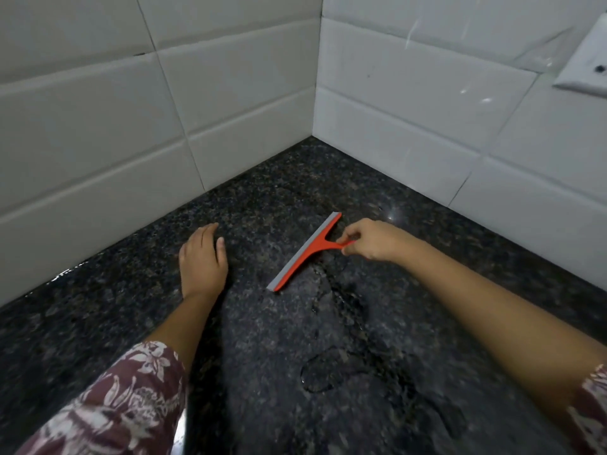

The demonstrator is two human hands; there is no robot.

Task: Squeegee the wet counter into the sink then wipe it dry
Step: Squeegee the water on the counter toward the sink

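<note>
A red squeegee (303, 254) with a grey rubber blade lies on the dark speckled granite counter (282, 356), its blade running diagonally from near left to far right. My right hand (374, 239) pinches the end of its thin handle between thumb and fingers. My left hand (202, 259) rests flat on the counter to the left of the squeegee, fingers together, holding nothing. Puddles and streaks of water (331, 376) sit on the counter nearer to me than the squeegee. No sink and no cloth are in view.
White tiled walls (131, 126) meet in a corner (317, 133) just behind the counter. A white wall outlet plate (584, 65) is at the upper right. Floral sleeves cover both upper forearms.
</note>
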